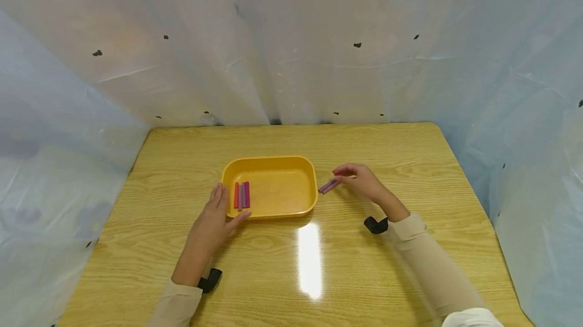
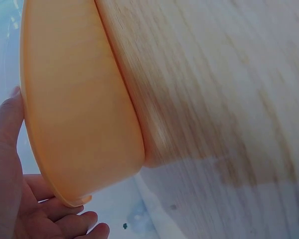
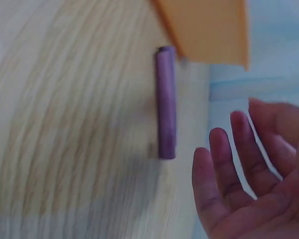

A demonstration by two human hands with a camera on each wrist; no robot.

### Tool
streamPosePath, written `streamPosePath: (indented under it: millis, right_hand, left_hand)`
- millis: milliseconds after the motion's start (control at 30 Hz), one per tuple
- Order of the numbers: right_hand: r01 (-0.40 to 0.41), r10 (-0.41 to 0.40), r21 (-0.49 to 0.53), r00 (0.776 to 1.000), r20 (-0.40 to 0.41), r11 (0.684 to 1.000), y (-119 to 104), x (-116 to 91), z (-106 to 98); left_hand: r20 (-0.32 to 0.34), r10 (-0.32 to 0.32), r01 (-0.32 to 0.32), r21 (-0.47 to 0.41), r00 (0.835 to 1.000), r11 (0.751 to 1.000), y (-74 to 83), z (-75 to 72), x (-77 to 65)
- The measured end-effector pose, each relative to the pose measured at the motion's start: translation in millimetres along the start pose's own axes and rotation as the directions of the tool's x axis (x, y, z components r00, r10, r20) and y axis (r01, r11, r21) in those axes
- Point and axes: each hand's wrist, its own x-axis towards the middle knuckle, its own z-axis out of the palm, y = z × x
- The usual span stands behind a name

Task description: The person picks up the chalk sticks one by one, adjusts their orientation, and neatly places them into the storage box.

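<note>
Currently two purple sticks (image 3: 167,102) lie just left of the right hand (image 1: 364,182), whose loosely curved fingers hold nothing. Farther left sits the yellow tray (image 1: 282,190); the left hand (image 1: 213,221), unclenched, thumb spread, touches its corner, four coloured sticks (image 1: 244,195) just beside its fingers.

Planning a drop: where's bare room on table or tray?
Free: table behind the yellow tray and between sleeves; tray floor right of its sticks. Crowded: left end, by left hand; outside right wall, purple sticks and right hand.
</note>
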Motion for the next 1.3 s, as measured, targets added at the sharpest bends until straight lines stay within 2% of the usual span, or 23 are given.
streamPosePath:
  millis: [67, 233, 467, 600, 833, 933, 1067, 1233, 1300]
  right_hand:
    - [0.042, -0.041, -0.122, 0.999, 0.018, 0.992, 2, 0, 2]
    - [0.129, -0.113, -0.297, 0.991, 0.071, 0.946, 9, 3, 8]
    - [0.291, -0.242, -0.425, 0.956, 0.167, 0.857, 17, 8, 14]
    - [0.311, -0.253, -0.512, 0.950, 0.181, 0.801, 16, 7, 15]
    - [0.313, -0.248, -0.565, 0.950, 0.191, 0.763, 17, 8, 16]
    - [0.336, -0.270, -0.564, 0.942, 0.201, 0.754, 18, 8, 16]
    - [0.349, -0.274, -0.540, 0.937, 0.217, 0.766, 20, 8, 15]
    - [0.285, -0.200, -0.448, 0.953, 0.228, 0.847, 19, 7, 15]
    - [0.263, -0.179, -0.424, 0.957, 0.227, 0.867, 19, 7, 16]
  left_hand:
    - [0.005, 0.001, -0.001, -0.003, 1.000, 1.000, -0.2, 0.0, 0.3]
    - [0.011, 0.000, 0.000, -0.003, 1.000, 1.000, -0.8, 0.8, 0.4]
    - [0.011, 0.000, 0.000, -0.007, 1.000, 1.000, 0.3, 0.4, -0.6]
    - [0.010, 0.001, -0.001, -0.012, 1.000, 1.000, -0.4, 0.6, -0.6]
    - [0.017, -0.007, 0.007, -0.011, 1.000, 1.000, -1.3, 1.7, -0.5]
    - [0.021, -0.013, 0.013, -0.008, 1.000, 1.000, -0.5, 1.3, -0.6]
    - [0.024, -0.014, 0.015, -0.014, 1.000, 1.000, 0.4, -0.1, -0.6]
    - [0.027, -0.018, 0.018, -0.012, 0.999, 1.000, 1.2, -0.7, -0.5]
    - [0.026, -0.019, 0.019, -0.011, 1.000, 1.000, 1.7, -0.9, -0.7]
